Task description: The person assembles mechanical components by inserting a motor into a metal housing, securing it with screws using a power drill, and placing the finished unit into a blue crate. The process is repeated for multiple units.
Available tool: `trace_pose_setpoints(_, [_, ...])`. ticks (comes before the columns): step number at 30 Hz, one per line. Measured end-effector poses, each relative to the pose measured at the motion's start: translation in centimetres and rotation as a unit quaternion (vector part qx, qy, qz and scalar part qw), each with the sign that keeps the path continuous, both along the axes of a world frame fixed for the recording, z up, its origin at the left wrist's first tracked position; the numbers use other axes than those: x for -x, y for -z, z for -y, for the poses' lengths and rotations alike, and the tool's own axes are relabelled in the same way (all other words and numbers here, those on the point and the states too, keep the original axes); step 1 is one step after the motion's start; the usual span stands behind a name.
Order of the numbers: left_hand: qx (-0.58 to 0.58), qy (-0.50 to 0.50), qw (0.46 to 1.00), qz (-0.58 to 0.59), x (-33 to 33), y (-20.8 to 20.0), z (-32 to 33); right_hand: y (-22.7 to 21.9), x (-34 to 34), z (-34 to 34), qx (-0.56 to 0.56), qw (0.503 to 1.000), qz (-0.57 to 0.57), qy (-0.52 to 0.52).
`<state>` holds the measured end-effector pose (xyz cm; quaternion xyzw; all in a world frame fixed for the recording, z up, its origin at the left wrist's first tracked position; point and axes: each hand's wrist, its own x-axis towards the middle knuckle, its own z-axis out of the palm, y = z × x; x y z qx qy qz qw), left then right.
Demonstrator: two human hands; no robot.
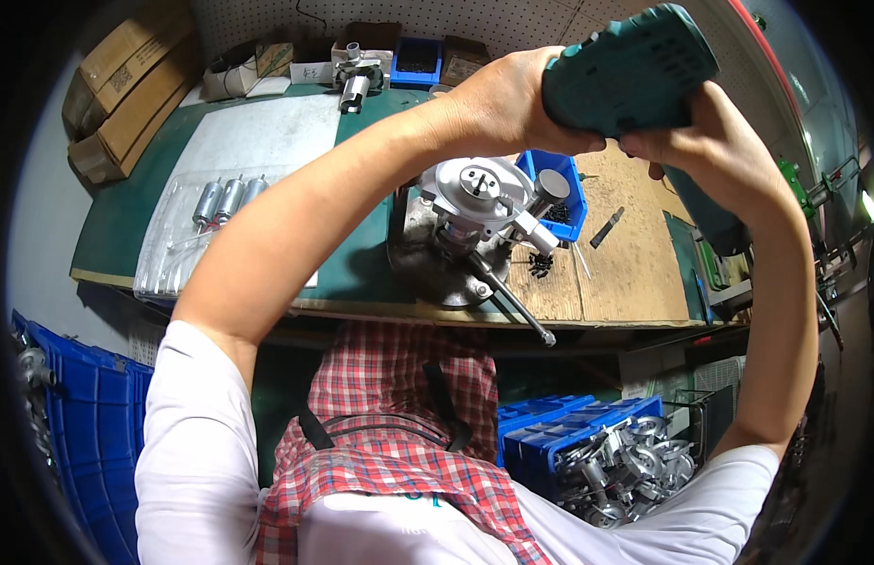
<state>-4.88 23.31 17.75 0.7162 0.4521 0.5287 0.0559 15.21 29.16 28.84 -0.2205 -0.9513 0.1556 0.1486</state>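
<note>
Both my hands are raised over the far right of the bench, around a teal power tool that looks like a cordless drill (630,80). My left hand (522,99) closes on the left end of its thick part. Wrapped about the tool on the other side is my right hand (724,151), with a teal section showing below it. Below my arms, a round silver metal housing (475,188) sits on a metal fixture (442,273) with a bar handle (512,298). Beside it, a blue bin (576,202) holds small black parts, and more black screws (541,265) lie loose on the wood board.
A black-handled tool (606,229) lies on the board (635,273). To the left, several cylindrical motors (232,200) rest on a clear plastic tray (159,254). Cardboard boxes (136,85) and another metal assembly (357,80) stand behind. Blue crates (541,438) with metal castings (625,471) sit below the bench.
</note>
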Motion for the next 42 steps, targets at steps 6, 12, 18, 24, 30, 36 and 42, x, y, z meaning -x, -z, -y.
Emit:
trace_pose_setpoints(6, [0.002, -0.06, 0.998, 0.023, -0.6, 1.4, -0.8, -0.9, 1.4, -0.8, 0.039, 0.996, 0.077, 0.032])
trace_pose_setpoints(12, [0.002, -0.049, 0.998, 0.049, -0.2, 1.9, -1.0, -1.0, 1.8, -2.0, 0.022, 0.995, 0.081, 0.046])
trace_pose_setpoints(18, [-0.094, -0.092, 0.981, 0.146, -0.5, 3.9, -2.1, -0.4, 2.8, -3.2, -0.231, 0.971, 0.04, -0.036])
trace_pose_setpoints(24, [-0.136, -0.076, 0.981, 0.12, 0.3, 3.5, -1.2, 3.0, 3.9, -2.1, -0.552, 0.83, -0.081, -0.021])
trace_pose_setpoints(30, [-0.049, 0.024, 0.98, 0.191, 0.9, 2.8, -0.6, 2.7, 4.8, -2.6, -0.57, 0.815, -0.094, -0.035])
trace_pose_setpoints(36, [-0.041, 0.006, 0.98, 0.194, 1.0, 2.9, -1.1, 2.1, 5.0, -2.6, -0.55, 0.83, -0.076, -0.054])
trace_pose_setpoints(42, [-0.08, -0.051, 0.978, 0.185, 0.5, 2.8, -0.6, 2.1, 5.8, -2.1, -0.527, 0.847, -0.066, -0.024])
